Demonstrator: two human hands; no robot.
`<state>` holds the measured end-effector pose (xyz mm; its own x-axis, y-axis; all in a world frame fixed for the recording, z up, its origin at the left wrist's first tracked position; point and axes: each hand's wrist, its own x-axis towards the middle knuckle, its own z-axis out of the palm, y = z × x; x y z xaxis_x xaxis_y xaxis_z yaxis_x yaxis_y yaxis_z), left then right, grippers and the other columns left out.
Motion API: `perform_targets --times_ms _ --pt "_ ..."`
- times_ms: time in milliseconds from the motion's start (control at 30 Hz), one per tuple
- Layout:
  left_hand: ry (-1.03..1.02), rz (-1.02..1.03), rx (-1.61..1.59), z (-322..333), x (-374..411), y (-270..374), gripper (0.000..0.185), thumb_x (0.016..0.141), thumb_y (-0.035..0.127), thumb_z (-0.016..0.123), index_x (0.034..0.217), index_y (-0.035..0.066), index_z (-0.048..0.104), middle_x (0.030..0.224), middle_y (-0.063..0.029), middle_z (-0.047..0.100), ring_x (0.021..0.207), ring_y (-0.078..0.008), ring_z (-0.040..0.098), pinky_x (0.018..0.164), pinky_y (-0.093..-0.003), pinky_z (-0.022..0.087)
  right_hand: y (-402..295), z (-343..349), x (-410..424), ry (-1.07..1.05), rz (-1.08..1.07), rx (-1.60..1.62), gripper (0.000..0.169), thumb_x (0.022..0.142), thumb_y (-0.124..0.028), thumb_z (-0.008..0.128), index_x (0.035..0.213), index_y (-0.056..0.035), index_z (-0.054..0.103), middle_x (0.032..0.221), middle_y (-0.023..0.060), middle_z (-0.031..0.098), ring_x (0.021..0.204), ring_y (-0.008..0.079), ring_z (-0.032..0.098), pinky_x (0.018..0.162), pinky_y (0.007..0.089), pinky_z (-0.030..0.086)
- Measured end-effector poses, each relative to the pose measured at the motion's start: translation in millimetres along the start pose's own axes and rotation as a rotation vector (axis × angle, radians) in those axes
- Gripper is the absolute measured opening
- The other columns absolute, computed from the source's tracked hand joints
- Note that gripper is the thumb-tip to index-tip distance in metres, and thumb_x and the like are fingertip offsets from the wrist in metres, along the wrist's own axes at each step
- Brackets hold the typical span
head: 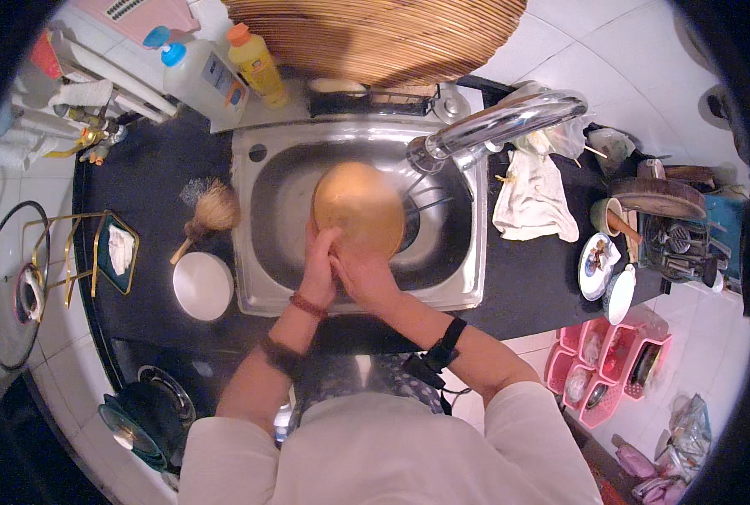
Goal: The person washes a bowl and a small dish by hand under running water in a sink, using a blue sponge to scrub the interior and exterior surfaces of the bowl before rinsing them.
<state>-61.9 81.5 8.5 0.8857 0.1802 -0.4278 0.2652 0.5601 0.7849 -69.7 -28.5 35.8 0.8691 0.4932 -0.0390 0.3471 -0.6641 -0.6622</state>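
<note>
A round orange-tan vessel (356, 199), which looks like a bowl, is held over the stainless steel sink (280, 252). My left hand (318, 255) grips its near left edge. Against the near right side lies my right hand (368, 271), its fingers partly hidden and blurred. The two hands touch at the thumbs. Behind the vessel, dark wire loops (430, 197) show in the basin; what they belong to is hidden. The chrome faucet (507, 126) points to the far right, away from the vessel.
Left of the sink are a fibre brush (214, 205) and a white bowl (203, 286). A pump bottle (201, 79) and a yellow bottle (258, 66) stand behind. On the right counter lie a white cloth (533, 199), a plate (597, 268) and a mortar (605, 216).
</note>
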Motion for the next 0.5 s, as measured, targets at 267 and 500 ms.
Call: perform_targets --times_ms 267,500 --pt "-0.053 -0.169 0.209 -6.2 7.7 25.9 0.056 0.086 0.031 0.057 0.135 0.009 0.040 0.125 -0.0072 0.054 0.104 -0.0197 0.059 0.076 -0.0364 0.054 38.1 -19.1 1.8 -0.134 -0.130 0.110 0.036 0.088 -0.023 0.055 0.119 -0.0032 0.055 0.120 0.0215 0.057 0.111 0.0370 0.056 0.098 0.0462 0.043" --pt "-0.158 -0.302 0.353 -8.0 6.9 50.0 0.059 0.088 0.041 0.053 0.137 0.012 0.039 0.126 -0.0094 0.054 0.102 -0.0225 0.062 0.074 -0.0373 0.058 89.9 -38.6 -14.8 -0.014 -0.425 -0.178 0.046 0.085 -0.022 0.060 0.126 -0.0028 0.051 0.128 0.0186 0.053 0.118 0.0380 0.050 0.103 0.0450 0.039"
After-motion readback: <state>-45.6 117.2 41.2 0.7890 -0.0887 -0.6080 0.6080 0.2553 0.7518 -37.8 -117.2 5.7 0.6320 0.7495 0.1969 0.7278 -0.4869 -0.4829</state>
